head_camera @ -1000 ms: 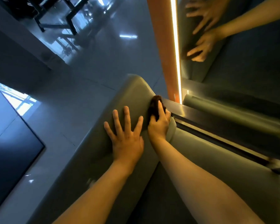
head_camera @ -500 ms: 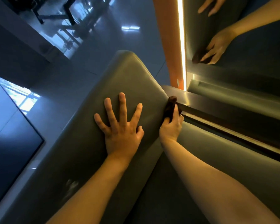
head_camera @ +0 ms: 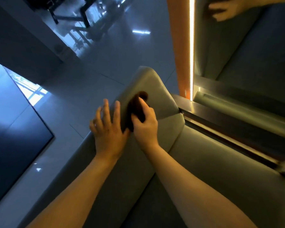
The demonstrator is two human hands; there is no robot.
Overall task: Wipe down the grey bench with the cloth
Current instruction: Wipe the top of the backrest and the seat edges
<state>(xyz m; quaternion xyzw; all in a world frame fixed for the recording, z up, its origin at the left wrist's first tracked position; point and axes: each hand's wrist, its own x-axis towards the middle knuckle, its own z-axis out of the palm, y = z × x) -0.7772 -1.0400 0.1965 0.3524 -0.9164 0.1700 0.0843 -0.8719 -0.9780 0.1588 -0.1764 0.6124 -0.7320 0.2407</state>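
The grey bench (head_camera: pixel 156 89) is a padded seat whose rounded end points away from me, with its backrest cushion (head_camera: pixel 220 162) running off to the right. My right hand (head_camera: pixel 146 127) presses a dark brown cloth (head_camera: pixel 135 109) against the seat top near the far end, fingers curled over it. Just left of the cloth, my left hand (head_camera: pixel 107 127) lies flat on the bench's left edge, fingers spread and empty. Both hands are slightly blurred.
A mirrored wall panel (head_camera: pixel 253 55) on the right reflects a hand, beside an orange strip with a lit line (head_camera: pixel 191 46). A metal ledge (head_camera: pixel 220 112) runs behind the backrest. Glossy floor (head_camera: pixel 81 79) lies to the left, with dark table legs (head_camera: pixel 69 15) far off.
My right hand has slid the cloth from the bench's right edge by the ledge leftward onto the seat top. My left hand has shifted to the left edge. The view has tilted.
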